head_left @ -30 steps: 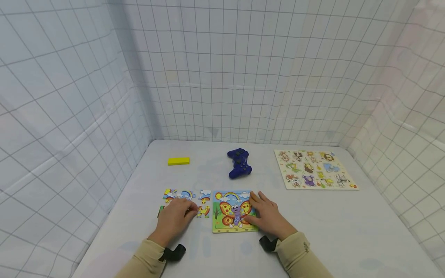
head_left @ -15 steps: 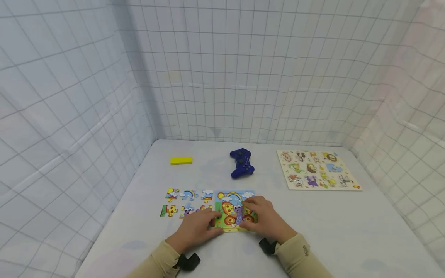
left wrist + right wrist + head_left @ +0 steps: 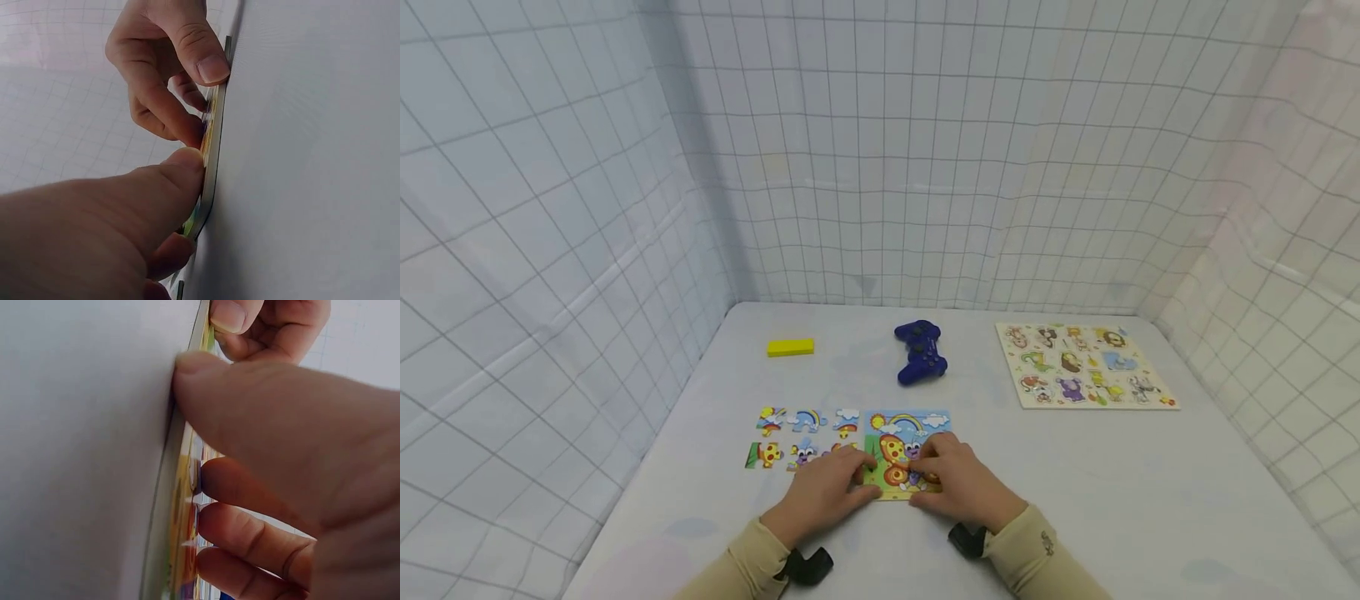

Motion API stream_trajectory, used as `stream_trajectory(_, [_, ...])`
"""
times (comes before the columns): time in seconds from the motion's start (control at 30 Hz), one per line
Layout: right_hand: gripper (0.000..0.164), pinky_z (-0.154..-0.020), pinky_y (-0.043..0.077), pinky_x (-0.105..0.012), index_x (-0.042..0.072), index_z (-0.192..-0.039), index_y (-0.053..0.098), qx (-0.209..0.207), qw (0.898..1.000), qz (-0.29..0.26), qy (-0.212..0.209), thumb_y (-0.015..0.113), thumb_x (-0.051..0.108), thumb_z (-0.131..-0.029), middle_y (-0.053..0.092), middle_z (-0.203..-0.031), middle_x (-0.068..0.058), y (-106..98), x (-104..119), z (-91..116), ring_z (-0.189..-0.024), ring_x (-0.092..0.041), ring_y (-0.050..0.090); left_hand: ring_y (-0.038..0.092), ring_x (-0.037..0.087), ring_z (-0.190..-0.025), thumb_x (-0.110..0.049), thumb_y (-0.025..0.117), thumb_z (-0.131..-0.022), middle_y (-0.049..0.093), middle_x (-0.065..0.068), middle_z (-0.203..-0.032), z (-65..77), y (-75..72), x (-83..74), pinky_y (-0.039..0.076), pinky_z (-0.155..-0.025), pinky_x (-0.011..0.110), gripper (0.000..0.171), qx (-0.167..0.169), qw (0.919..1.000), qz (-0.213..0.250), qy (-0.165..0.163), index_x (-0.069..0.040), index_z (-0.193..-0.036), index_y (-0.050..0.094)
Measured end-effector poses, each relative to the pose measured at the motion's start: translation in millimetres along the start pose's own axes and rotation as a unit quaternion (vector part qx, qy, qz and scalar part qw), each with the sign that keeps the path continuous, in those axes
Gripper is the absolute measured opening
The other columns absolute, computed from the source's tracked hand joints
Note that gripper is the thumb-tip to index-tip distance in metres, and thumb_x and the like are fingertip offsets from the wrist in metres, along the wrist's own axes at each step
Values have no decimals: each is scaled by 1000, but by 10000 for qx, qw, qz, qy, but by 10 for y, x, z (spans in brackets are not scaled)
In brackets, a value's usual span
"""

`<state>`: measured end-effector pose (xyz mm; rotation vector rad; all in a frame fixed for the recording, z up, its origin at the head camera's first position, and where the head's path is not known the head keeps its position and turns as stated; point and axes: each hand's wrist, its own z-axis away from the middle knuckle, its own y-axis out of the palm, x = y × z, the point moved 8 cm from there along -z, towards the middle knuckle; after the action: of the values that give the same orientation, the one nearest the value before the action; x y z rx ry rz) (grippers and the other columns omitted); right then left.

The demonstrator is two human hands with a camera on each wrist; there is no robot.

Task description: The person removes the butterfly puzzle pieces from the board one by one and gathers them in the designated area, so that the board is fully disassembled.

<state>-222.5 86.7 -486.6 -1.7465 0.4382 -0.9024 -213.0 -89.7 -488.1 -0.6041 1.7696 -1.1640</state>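
Note:
In the head view, a butterfly jigsaw puzzle (image 3: pixel 897 425) in a flat board lies in front of me. My left hand (image 3: pixel 822 490) holds its front left corner, the thumb at the front edge and fingers by the left side. My right hand (image 3: pixel 962 482) lies over the front right part, covering some of the picture. The right wrist view shows the right fingertips (image 3: pixel 215 525) touching the printed face, the thumb at the board's front edge. Loose jigsaw pieces (image 3: pixel 805 421) lie in two rows to the left, partly behind my left hand.
A dark blue game controller (image 3: pixel 921 352) lies behind the puzzle. Further left is a yellow block (image 3: pixel 790 347). At the back right lies an animal puzzle board (image 3: pixel 1060 367). Grid-patterned white cloth (image 3: pixel 880 167) surrounds the white table.
My left hand has moved right from the loose pieces to the puzzle's left corner. My right hand has slid from the right edge inward and toward the front.

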Motion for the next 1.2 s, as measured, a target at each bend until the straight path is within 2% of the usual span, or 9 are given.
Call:
stream_trajectory(0.27, [47,-88,41,-36,19,-128,75,136,9999,-27,76,79,46,-89,57,-113,6,25,-30,12,-106,-11,45,45,-1,-70,-44,75,-93,53,-14,-88,-14,15,-4,39,-57,20,31,76,9999,99,5,-22,-113,66])
stream_trajectory(0.53, [46,-88,42,-37,19,-127,75,115,9999,35,35,79,46,-89,57,-113,6,16,-24,10,-106,-11,46,45,0,-71,-46,75,-92,52,-16,-88,-18,16,-19,38,-57,20,32,-27,9996,-274,42,-24,-114,68])
stream_trajectory(0.8, [48,-87,42,-35,19,-128,75,174,9998,-26,73,79,46,-89,57,-113,7,27,-14,7,-106,-11,45,45,0,-73,-45,76,-92,51,-15,-91,-15,51,28,38,-58,21,32,63,9999,-113,-114,-24,-114,65])
stream_trajectory(1.2, [46,-86,42,-35,20,-126,76,76,10000,-25,23,80,46,-89,58,-113,7,11,-25,-6,-106,-10,46,44,-1,-70,-47,77,-90,50,-16,-90,-19,27,38,38,-58,20,35,-90,9998,-125,-148,-25,-115,65])
